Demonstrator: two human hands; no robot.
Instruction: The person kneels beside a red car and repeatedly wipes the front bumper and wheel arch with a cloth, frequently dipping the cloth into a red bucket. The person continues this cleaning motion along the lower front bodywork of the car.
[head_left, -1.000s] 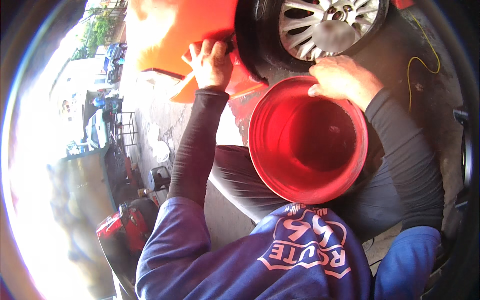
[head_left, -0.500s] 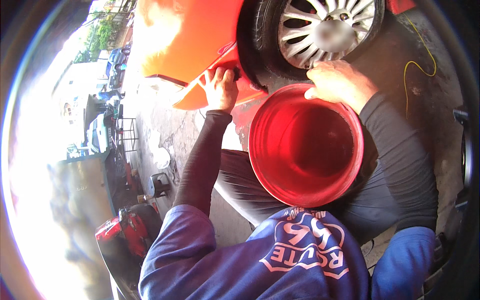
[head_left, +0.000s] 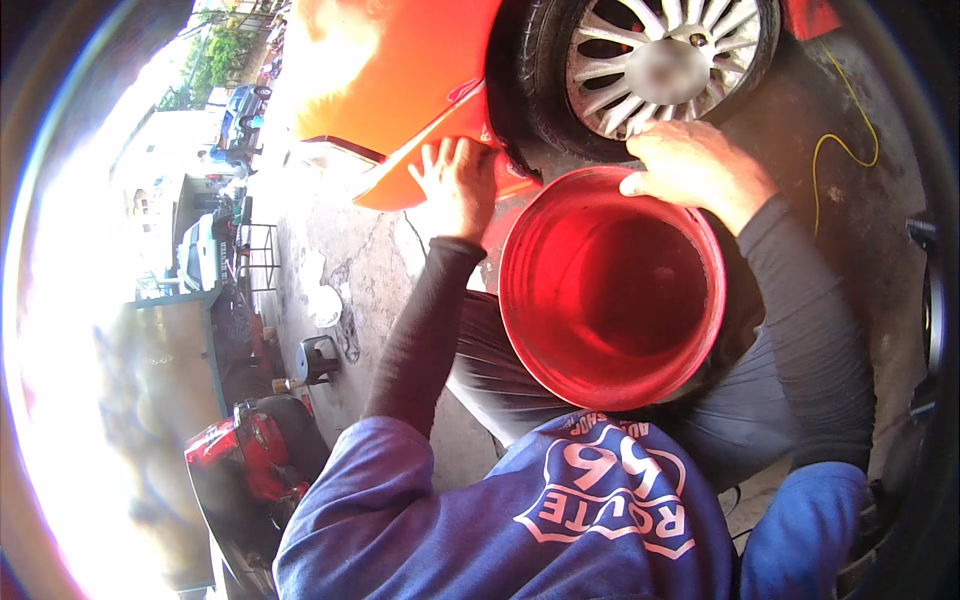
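My left hand (head_left: 455, 185) lies flat with fingers spread against the lower edge of an orange car body panel (head_left: 400, 80), just left of the front tyre. My right hand (head_left: 695, 165) grips the far rim of a red bucket (head_left: 530, 330), close under the black tyre (head_left: 530, 90) and its silver alloy wheel (head_left: 665, 60). The bucket stands between my knees and looks empty inside. Both forearms wear dark grey sleeves, and a blue shirt with a white print fills the bottom of the view.
Cracked concrete ground (head_left: 350, 260) stretches to the left. A yellow cable (head_left: 845, 140) lies on the ground at the right. A small dark container (head_left: 318, 355) and a red machine (head_left: 250, 450) stand at the lower left. Parked vehicles (head_left: 205, 245) sit far left in glare.
My left hand has slid along the orange panel's lower edge toward the wheel and now lies flat. My right hand has stayed on the bucket rim.
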